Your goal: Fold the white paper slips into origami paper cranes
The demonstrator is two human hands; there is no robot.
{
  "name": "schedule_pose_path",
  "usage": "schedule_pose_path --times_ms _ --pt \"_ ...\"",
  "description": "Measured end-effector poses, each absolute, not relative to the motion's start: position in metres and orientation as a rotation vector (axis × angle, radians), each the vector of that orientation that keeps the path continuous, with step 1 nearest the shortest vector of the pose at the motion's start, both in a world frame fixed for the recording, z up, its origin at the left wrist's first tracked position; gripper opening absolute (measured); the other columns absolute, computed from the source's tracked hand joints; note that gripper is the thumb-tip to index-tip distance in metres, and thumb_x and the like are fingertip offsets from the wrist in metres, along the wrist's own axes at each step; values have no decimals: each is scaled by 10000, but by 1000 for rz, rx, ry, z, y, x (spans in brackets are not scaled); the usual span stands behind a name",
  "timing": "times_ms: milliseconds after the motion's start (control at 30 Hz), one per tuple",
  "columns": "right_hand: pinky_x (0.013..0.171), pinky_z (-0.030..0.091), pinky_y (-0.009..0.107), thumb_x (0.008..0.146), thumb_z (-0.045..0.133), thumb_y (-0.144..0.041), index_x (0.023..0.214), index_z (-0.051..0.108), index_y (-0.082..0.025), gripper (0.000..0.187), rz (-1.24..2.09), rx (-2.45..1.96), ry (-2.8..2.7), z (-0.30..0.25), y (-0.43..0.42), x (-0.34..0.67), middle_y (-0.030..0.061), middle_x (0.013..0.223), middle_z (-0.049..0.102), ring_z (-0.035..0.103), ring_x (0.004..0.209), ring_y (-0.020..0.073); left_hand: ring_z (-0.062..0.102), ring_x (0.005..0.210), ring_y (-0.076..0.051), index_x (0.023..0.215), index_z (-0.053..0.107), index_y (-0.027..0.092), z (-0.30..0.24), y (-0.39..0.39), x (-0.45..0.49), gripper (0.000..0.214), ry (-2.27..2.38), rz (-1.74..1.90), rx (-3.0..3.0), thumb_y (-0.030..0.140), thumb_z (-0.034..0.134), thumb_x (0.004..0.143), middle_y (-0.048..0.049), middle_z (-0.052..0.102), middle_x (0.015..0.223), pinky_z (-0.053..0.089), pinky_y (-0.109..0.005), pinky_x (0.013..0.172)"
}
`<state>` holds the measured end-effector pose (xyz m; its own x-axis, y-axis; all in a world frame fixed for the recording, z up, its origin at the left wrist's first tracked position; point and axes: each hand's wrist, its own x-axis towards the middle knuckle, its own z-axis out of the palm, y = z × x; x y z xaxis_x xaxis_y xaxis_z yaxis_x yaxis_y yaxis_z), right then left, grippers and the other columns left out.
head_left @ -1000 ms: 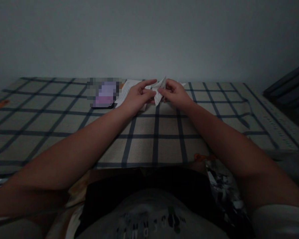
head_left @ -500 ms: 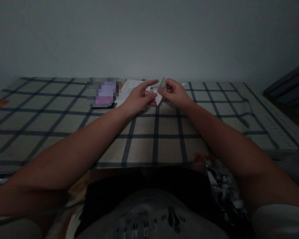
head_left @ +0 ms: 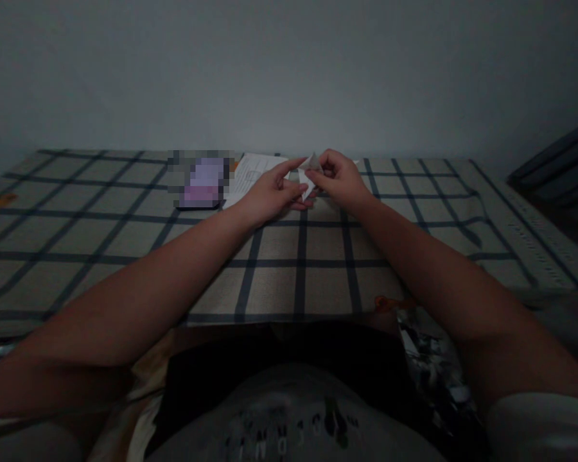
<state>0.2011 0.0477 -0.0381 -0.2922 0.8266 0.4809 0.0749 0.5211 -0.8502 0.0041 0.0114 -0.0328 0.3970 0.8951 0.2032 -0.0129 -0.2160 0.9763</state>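
Observation:
A small piece of folded white paper (head_left: 307,182) is held between my two hands, just above the far part of the table. My left hand (head_left: 274,192) grips its left side, thumb in front and the other fingers behind and below. On the right, my right hand (head_left: 340,174) pinches the paper's upper right part between thumb and bent fingers. One pointed corner sticks up between the hands. The fingers hide much of the paper, so its full shape cannot be made out.
Printed sheets (head_left: 250,172) lie left of and behind my left hand. Farther left is a phone (head_left: 203,183) with a purple screen, partly pixelated. A checked cloth (head_left: 274,289) covers the table, which meets a grey wall (head_left: 289,77). Dark slats (head_left: 559,160) stand at the right.
The folded paper has tilted and its raised point sits lower. My left thumb and fingers have shifted slightly right along it, while my right hand stays nearly in place.

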Motion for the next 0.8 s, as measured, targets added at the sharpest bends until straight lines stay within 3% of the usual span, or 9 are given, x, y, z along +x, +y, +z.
schedule_pose_path --times_ms 300,800 --pt "622 585 310 860 818 -615 882 503 -260 476 885 -764 -1711 -38 47 200 -13 841 571 602 747 154 805 745 -188 1640 486 218 -32 12 3 772 844 1055 1587 292 763 922 -48 805 852 677 -374 820" --pt "608 472 284 859 799 -677 843 483 -255 527 753 -773 -1727 -36 51 205 -27 775 547 538 691 131 831 790 -215 1657 422 242 -31 12 3 797 777 973 1505 264 756 933 -123 841 1021 670 -357 791"
